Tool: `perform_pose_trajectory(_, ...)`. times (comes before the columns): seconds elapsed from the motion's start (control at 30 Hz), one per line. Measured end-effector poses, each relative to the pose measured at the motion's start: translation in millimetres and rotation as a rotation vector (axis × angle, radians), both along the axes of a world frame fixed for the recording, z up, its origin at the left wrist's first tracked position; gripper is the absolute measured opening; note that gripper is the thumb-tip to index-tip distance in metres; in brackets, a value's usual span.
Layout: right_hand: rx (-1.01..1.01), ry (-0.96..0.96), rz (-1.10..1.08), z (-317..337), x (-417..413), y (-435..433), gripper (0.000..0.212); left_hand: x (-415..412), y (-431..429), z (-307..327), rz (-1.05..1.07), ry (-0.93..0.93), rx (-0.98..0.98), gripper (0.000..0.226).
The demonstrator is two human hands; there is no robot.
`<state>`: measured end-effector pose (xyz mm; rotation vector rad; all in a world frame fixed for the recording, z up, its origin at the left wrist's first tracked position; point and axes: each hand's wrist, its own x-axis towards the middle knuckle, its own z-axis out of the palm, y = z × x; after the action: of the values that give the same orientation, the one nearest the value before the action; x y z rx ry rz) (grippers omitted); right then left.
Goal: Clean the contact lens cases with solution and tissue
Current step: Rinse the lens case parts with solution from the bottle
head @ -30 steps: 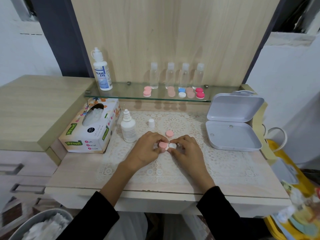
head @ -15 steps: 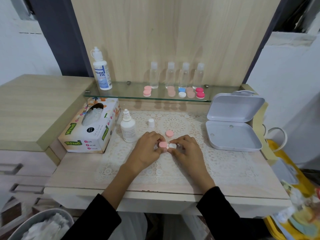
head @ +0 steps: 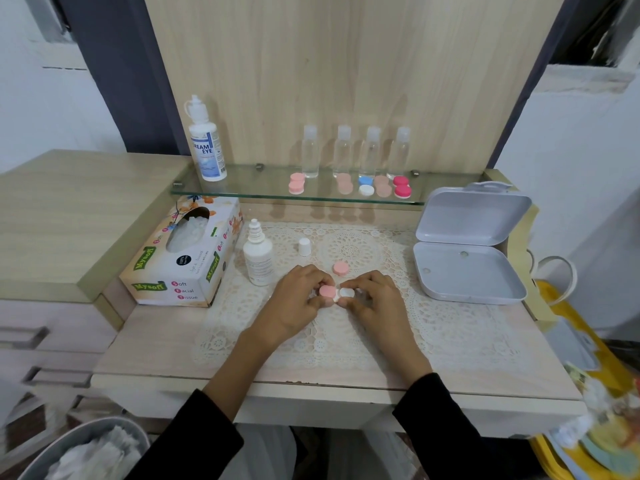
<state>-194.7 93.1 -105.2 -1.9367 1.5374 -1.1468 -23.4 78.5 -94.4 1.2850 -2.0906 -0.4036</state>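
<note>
Two hands grip lens case point(head: 336, 297): left hand point(head: 294, 301) fingers pinching pink cap point(head: 327, 291), right hand point(head: 377, 303) fingers white cap point(head: 346, 292).

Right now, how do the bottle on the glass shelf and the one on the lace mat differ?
The shelf bottle is taller with a blue label; the mat bottle is smaller, its label pale. The shelf bottle stands on the glass shelf; the mat bottle stands below, beside the tissue box. Both are white and upright.

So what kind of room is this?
Probably a vanity corner at home: a glass shelf with a solution bottle and small lens cases, a tissue box, and a lace mat.
</note>
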Motion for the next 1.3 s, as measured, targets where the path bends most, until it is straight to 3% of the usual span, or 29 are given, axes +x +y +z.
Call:
perform_pose_trajectory(0.27,0.025,-0.057,-0.015,-0.6,0.5,0.8,0.021,3.3,8.4,-10.7,0.014,0.062,-0.039,0.025)
perform_pose_trajectory(0.4,0.146,-0.291,0.009,5.9,-5.8,-8.2,0.018,2.7,9.4,-9.7,0.020,0.056,-0.050,0.028)
perform_pose_trajectory(0.7,-0.002,0.219,0.162,7.3,-8.9,-45.1,0.030,2.5,8.4,-9.4,0.026,0.055,-0.059,0.028)
perform_pose_trajectory(0.77,-0.050,0.261,0.163,7.0,-8.0,-45.0,0.030,3.1,8.0,-9.9,0.023,0.056,-0.062,0.029)
perform_pose_trajectory(0.93,-0.053,0.189,0.137,3.6,-17.7,-45.1,0.018,3.6,7.1,-11.0,0.022,0.055,-0.067,0.029)
perform_pose_trajectory(1.17,0.063,-0.256,0.200,14.0,-13.0,-14.2,0.011,2.9,7.7,-10.3,0.030,0.061,-0.063,0.029)
perform_pose_trajectory(1.3,0.071,-0.171,0.242,8.9,-9.9,-9.9,0.014,2.7,7.1,-11.2,0.029,0.065,-0.050,0.029)
